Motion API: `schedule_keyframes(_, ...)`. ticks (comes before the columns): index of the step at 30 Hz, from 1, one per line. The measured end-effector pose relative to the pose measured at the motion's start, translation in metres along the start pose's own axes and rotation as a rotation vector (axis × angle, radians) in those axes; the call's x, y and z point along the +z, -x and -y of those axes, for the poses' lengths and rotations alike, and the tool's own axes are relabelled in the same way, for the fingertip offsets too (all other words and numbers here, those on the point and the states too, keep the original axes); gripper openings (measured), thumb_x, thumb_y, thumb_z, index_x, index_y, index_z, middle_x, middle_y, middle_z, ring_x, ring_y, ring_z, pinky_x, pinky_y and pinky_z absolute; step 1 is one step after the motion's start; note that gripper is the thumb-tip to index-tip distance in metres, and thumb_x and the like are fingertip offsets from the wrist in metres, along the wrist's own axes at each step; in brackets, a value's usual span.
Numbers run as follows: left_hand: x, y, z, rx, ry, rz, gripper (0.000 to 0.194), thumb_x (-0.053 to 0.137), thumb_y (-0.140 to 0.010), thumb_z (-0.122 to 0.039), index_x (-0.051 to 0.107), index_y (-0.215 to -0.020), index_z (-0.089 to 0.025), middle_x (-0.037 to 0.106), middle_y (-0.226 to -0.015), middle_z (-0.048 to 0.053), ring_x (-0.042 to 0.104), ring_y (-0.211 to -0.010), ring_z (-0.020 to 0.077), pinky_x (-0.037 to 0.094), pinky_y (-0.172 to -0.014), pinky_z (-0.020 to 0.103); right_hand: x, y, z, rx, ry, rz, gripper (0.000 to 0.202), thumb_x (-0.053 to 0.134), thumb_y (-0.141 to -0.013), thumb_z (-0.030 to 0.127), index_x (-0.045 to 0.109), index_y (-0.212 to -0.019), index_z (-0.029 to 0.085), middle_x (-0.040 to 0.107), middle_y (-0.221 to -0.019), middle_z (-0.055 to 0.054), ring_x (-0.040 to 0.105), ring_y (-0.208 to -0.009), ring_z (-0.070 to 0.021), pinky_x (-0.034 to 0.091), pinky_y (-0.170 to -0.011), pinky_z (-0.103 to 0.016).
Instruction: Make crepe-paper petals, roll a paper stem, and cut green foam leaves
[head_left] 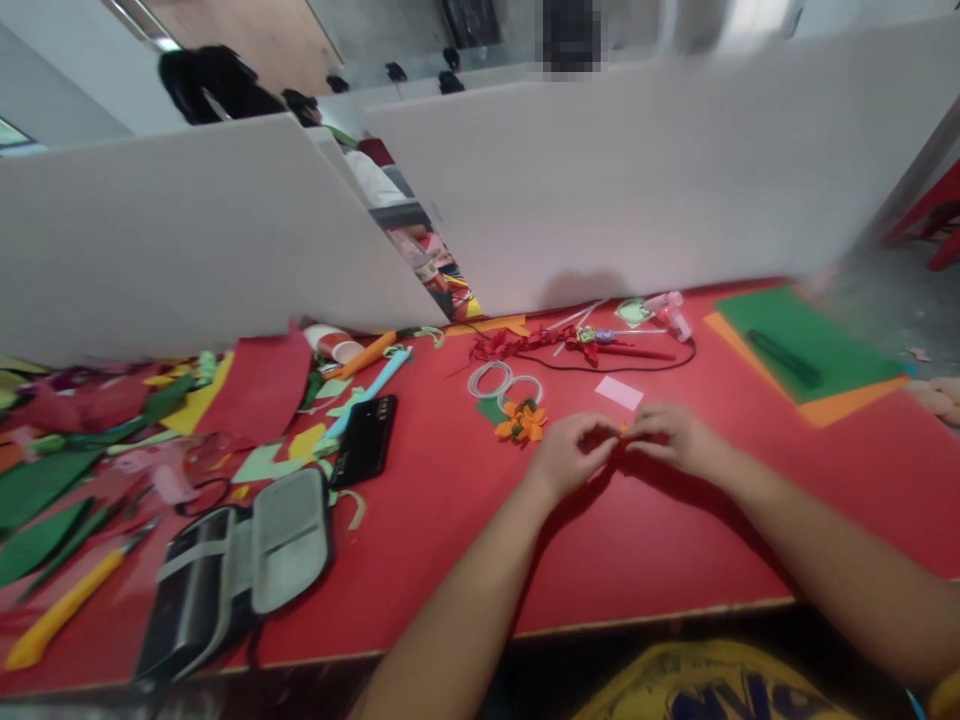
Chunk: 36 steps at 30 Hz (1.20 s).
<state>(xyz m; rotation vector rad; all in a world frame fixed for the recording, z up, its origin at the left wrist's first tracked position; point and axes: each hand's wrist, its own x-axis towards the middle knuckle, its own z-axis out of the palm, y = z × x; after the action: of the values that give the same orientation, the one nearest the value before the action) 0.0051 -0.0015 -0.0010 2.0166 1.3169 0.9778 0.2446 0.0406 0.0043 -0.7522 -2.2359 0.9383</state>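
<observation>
My left hand (pixel 571 452) and my right hand (pixel 671 438) meet fingertip to fingertip just above the red tabletop (pixel 457 560). Between them they pinch a small orange piece (pixel 623 431), mostly covered by the fingers, so its exact shape is hidden. Left of my left hand lies an orange flower (pixel 520 423) with a dark green centre. White rings (pixel 491 380) and a bit of green sheet sit right behind the flower. A small pale pink rectangle (pixel 619 392) lies just beyond my fingertips.
A pink glue gun (pixel 670 313) with a black cord lies near the white partition (pixel 630 190). Green sheets (pixel 814 340) are at right. At left are a black phone (pixel 364 440), an open zip case (pixel 292 540), a yellow-handled cutter (pixel 71 605) and coloured scraps.
</observation>
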Motion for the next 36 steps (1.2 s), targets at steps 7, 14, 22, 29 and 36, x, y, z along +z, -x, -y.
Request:
schedule_keyframes(7, 0.002, 0.000, 0.002, -0.008, 0.003, -0.021, 0.008, 0.072, -0.091, -0.024, 0.078, -0.096, -0.022, 0.076, -0.082, 0.001, 0.063, -0.067, 0.0147, 0.049, -0.065, 0.027, 0.002, 0.001, 0.002, -0.004, -0.015, -0.050, 0.018, 0.070, -0.100, 0.033, 0.085, -0.105, 0.026, 0.073, -0.091, -0.007, 0.069, -0.082, -0.0208, 0.054, -0.077, -0.034)
schedule_keyframes(14, 0.001, -0.001, 0.000, 0.089, -0.087, -0.011, 0.008, 0.070, -0.090, -0.017, 0.073, -0.095, -0.024, 0.077, -0.092, 0.003, 0.067, -0.084, 0.0199, 0.053, -0.080, 0.034, -0.004, 0.000, -0.002, -0.037, 0.025, 0.058, 0.022, 0.067, -0.103, 0.032, 0.084, -0.114, 0.026, 0.075, -0.101, -0.009, 0.070, -0.091, -0.0219, 0.055, -0.083, -0.035)
schedule_keyframes(22, 0.002, -0.003, 0.001, 0.090, -0.248, 0.003, 0.006, 0.071, -0.094, -0.026, 0.076, -0.093, -0.024, 0.075, -0.094, 0.005, 0.068, -0.094, 0.0244, 0.052, -0.088, 0.040, 0.003, 0.000, -0.004, -0.034, 0.068, 0.042, 0.019, 0.067, -0.102, 0.030, 0.083, -0.112, 0.026, 0.076, -0.106, -0.010, 0.071, -0.096, -0.0233, 0.056, -0.088, -0.038)
schedule_keyframes(29, 0.004, -0.002, 0.001, 0.065, -0.254, -0.003, 0.011, 0.072, -0.096, -0.031, 0.081, -0.092, -0.026, 0.074, -0.089, 0.005, 0.067, -0.091, 0.0231, 0.051, -0.085, 0.038, 0.001, 0.001, -0.002, 0.007, 0.081, 0.012, 0.019, 0.064, -0.101, 0.025, 0.082, -0.108, 0.025, 0.074, -0.100, -0.008, 0.070, -0.092, -0.0218, 0.055, -0.086, -0.036)
schedule_keyframes(36, 0.008, -0.001, 0.001, 0.003, -0.248, 0.006, 0.009, 0.072, -0.094, -0.028, 0.080, -0.091, -0.025, 0.069, -0.089, 0.004, 0.066, -0.091, 0.0223, 0.050, -0.085, 0.037, 0.014, 0.002, 0.008, 0.055, 0.328, -0.018, 0.018, 0.068, -0.092, 0.015, 0.077, -0.106, 0.021, 0.073, -0.101, -0.009, 0.068, -0.094, -0.0243, 0.051, -0.083, -0.035)
